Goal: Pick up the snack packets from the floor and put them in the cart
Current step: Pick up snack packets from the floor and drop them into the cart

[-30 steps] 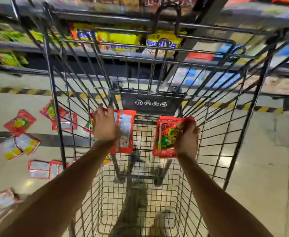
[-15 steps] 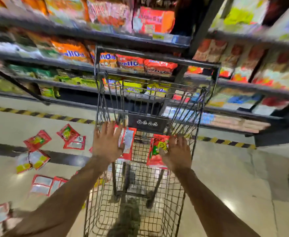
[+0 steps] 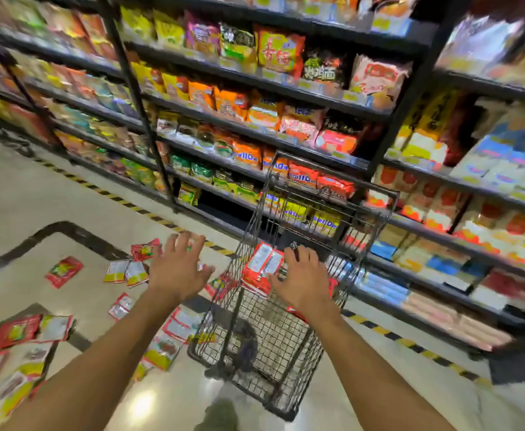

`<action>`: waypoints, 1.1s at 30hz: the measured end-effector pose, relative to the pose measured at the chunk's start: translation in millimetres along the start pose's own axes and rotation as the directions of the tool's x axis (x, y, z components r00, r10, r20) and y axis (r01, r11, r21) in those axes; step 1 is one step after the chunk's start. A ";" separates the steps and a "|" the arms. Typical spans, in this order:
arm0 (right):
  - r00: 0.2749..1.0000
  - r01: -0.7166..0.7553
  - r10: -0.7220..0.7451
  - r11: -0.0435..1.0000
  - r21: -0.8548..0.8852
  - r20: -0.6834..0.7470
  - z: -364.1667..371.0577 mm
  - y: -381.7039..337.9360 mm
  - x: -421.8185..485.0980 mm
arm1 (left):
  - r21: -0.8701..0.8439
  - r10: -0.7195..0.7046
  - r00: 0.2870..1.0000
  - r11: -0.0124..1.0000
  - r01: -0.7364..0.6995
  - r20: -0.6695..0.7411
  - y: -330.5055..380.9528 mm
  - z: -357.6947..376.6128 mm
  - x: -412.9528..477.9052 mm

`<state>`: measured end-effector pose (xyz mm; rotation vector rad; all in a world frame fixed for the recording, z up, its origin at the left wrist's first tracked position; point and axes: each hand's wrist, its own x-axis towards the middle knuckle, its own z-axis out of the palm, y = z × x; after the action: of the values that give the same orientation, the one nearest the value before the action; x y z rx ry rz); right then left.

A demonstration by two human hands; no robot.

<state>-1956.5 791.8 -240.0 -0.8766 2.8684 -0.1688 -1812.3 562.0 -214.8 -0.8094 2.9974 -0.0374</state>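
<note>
A black wire cart [image 3: 376, 209] stands in the aisle in front of me. Red snack packets [image 3: 262, 264] lie tilted inside it, against its left wall. My right hand [image 3: 301, 276] hovers over the cart with spread fingers, just right of those packets and holding nothing. My left hand [image 3: 177, 265] is outside the cart to its left, fingers spread and empty, above the floor. Several red and yellow packets lie scattered on the floor, such as one at far left [image 3: 63, 270], a pair [image 3: 126, 272] near my left hand, and a pile [image 3: 18, 343] at lower left.
Tall dark shelves [image 3: 255, 79] packed with snack bags run behind and right of the cart. A yellow-black hazard stripe [image 3: 115, 197] marks the floor along the shelf base. Glossy beige floor [image 3: 37, 194] with a dark inlay line spreads to the left.
Both hands have let go of the packets, which now lie in the cart. My left hand has moved out over the floor. My head has risen, showing more shelving.
</note>
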 end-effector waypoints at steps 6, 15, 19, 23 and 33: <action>0.970 0.243 -0.244 0.970 -0.024 -0.009 -17.4 -107.5 -29.3 | 0.019 -0.255 0.966 0.967 0.255 -0.032 -109.4 -31.8 -100.3; 0.836 0.547 -0.549 0.832 -0.094 0.008 1.3 -333.7 -65.6 | -0.001 -0.610 0.791 0.792 0.611 -0.055 -299.1 -31.4 -257.4; 0.754 0.654 -0.656 0.748 -0.116 0.025 22.3 -450.5 -100.3 | -0.027 -0.697 0.715 0.717 0.697 -0.051 -388.2 -18.0 -329.6; 0.684 0.729 -0.726 0.676 -0.110 0.072 49.5 -559.8 -142.1 | -0.053 -0.756 0.655 0.655 0.754 -0.028 -476.8 -0.4 -395.6; 0.548 0.836 -0.811 0.540 -0.099 0.205 132.6 -759.4 -207.6 | -0.037 -0.840 0.529 0.528 0.848 0.118 -644.6 55.7 -512.6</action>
<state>-1349.0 273.7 -238.6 -2.1442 2.0967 0.0798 -1043.3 262.6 -234.4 -2.1317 2.1960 0.1079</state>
